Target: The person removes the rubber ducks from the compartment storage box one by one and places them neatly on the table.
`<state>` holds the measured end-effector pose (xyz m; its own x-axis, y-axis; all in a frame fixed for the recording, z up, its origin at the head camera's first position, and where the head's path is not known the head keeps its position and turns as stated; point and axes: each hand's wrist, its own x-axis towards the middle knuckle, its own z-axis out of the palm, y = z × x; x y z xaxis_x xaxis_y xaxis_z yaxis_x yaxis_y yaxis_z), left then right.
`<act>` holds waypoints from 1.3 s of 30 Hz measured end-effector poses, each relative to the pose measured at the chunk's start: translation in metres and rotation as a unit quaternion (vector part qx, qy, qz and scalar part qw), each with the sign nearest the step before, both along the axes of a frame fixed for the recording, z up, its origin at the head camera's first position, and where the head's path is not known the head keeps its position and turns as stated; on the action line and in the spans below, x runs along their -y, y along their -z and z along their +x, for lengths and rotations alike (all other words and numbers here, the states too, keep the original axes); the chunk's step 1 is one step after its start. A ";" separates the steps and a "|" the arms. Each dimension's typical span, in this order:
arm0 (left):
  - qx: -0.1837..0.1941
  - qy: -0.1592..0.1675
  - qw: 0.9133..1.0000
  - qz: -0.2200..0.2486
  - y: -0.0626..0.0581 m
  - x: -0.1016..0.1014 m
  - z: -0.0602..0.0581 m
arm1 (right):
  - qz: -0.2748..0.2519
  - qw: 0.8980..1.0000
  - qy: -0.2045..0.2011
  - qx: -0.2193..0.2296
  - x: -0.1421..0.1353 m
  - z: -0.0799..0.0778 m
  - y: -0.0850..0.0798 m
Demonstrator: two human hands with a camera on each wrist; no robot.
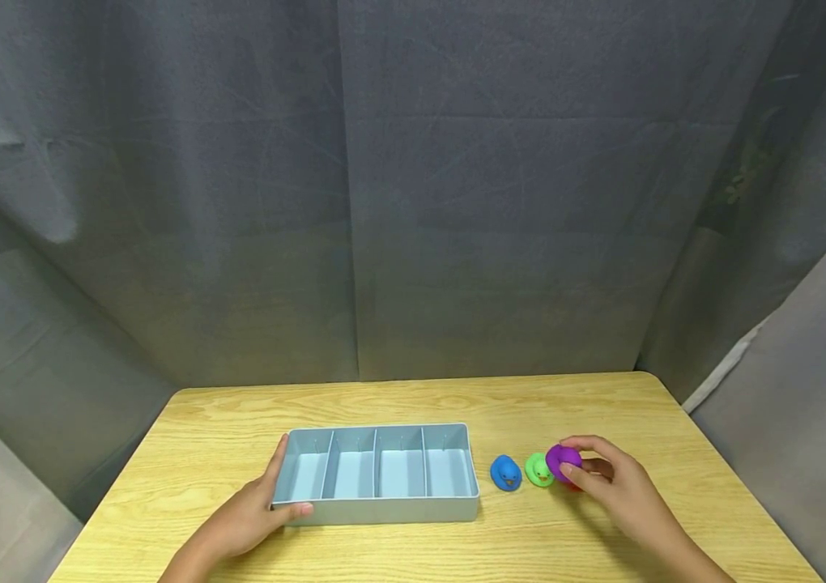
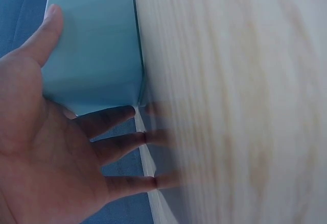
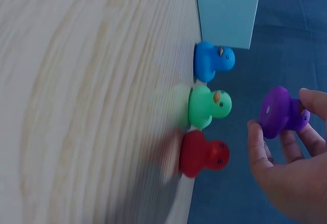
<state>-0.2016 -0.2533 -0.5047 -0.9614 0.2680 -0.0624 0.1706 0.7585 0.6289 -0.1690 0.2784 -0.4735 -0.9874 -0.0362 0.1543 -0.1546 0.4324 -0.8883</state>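
Note:
My right hand (image 1: 620, 482) pinches a purple rubber duck (image 3: 277, 113) between thumb and fingertips, raised off the table. Below it stands a red rubber duck (image 3: 196, 155), mostly covered by the purple one in the head view. A green rubber duck (image 1: 539, 470) and a blue rubber duck (image 1: 505, 473) stand in line with it towards the box. At the left end of a pale blue-grey box (image 1: 391, 511) with several compartments is my left hand (image 1: 245, 514). Its thumb lies against the front wall, its straight, spread fingers along the left end, with fingertips at the tabletop.
The box's compartments hold nothing, split by thin upright dividers (image 1: 374, 463). Everything stands on a light wooden table (image 1: 238, 413) with rounded back corners. Grey curtains (image 1: 355, 194) hang behind the table and at both sides.

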 end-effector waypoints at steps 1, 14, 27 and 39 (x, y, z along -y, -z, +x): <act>0.000 0.000 1.000 0.000 0.000 0.000 0.000 | 0.007 1.000 0.004 -0.001 -0.002 0.001 0.000; -0.008 0.000 1.000 0.002 0.002 0.001 0.000 | 0.043 0.999 0.020 -0.021 -0.033 0.001 0.007; 0.003 -0.003 1.000 -0.001 0.002 0.002 -0.001 | 0.140 0.989 0.051 0.007 -0.061 -0.009 0.015; -0.005 0.000 1.000 -0.003 0.001 0.001 0.000 | 0.101 0.994 0.023 0.043 -0.072 -0.020 0.032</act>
<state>-0.2018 -0.2542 -0.5054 -0.9622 0.2671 -0.0539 0.1765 0.7619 0.6232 -0.1886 0.3506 -0.5058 -0.9979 -0.0120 0.0640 -0.0581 0.6080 -0.7918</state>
